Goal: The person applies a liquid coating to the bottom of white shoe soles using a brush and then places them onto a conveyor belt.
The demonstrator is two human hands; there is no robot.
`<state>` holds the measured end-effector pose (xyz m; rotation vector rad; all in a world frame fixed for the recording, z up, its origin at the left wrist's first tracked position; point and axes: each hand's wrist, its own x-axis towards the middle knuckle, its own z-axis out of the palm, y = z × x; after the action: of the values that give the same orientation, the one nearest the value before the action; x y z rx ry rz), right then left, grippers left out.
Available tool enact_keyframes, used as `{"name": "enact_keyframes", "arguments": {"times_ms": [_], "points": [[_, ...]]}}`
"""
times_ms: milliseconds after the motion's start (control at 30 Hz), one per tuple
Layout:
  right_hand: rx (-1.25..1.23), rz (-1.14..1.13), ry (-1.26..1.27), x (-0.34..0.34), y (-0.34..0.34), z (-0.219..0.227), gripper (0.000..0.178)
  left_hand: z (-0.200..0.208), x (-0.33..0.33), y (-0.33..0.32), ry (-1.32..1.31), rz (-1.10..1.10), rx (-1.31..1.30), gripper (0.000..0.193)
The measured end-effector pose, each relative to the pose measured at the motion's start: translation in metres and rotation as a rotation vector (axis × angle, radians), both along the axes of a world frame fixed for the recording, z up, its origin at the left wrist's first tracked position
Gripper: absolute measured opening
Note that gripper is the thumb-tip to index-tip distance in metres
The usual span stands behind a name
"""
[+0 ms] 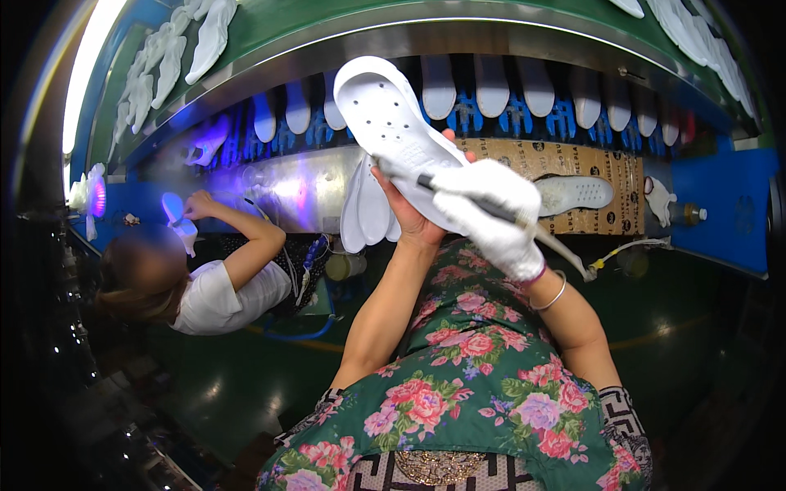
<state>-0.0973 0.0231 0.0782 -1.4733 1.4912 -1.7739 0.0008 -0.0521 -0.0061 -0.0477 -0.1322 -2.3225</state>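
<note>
My bare left hand (416,214) grips a white shoe sole (372,94) from beneath, with fingertips showing on both edges. The sole is tilted, its raised rim and rows of small dark holes facing up. A white knit glove covers my right hand (495,213), which is closed around a slim brush-like tool (425,182) with a dark shaft. Its tip is smeared by motion over the sole's middle, so I cannot tell whether it touches. A pale length (565,250) runs out behind the gloved hand. Several white soles (360,213) lean together just left of my left hand.
On cardboard (626,172) to the right lies another perforated sole (577,194). Soles on blue holders (465,114) line the conveyor beyond the metal ledge (315,176). At the left a co-worker (225,286) holds a sole (173,209) under violet light. A hose (630,247) hangs at right.
</note>
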Motion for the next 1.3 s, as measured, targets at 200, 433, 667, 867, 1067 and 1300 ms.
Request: {"name": "enact_keyframes", "arguments": {"times_ms": [200, 433, 667, 867, 1067, 1300], "points": [[-0.068, 0.033, 0.213, 0.008, 0.007, -0.011, 0.02, 0.004, 0.0, -0.01, -0.06, -0.168, -0.104, 0.105], [0.018, 0.032, 0.075, -0.008, 0.003, -0.012, 0.02, 0.009, 0.001, -0.021, -0.112, -0.113, -0.037, 0.099], [0.181, 0.096, 0.011, -0.015, 0.009, -0.017, 0.016, 0.012, 0.003, -0.028, -0.096, -0.113, -0.034, 0.098], [0.15, 0.275, 0.055, -0.01, 0.016, -0.017, 0.018, 0.007, 0.015, -0.042, -0.14, -0.229, -0.057, 0.096], [0.013, 0.236, 0.22, -0.015, 0.007, -0.018, 0.02, 0.014, 0.02, -0.07, -0.177, -0.389, -0.214, 0.097], [0.354, 0.208, -0.281, -0.004, 0.019, -0.008, 0.014, 0.027, 0.024, -0.079, -0.107, -0.541, -0.268, 0.092]]}}
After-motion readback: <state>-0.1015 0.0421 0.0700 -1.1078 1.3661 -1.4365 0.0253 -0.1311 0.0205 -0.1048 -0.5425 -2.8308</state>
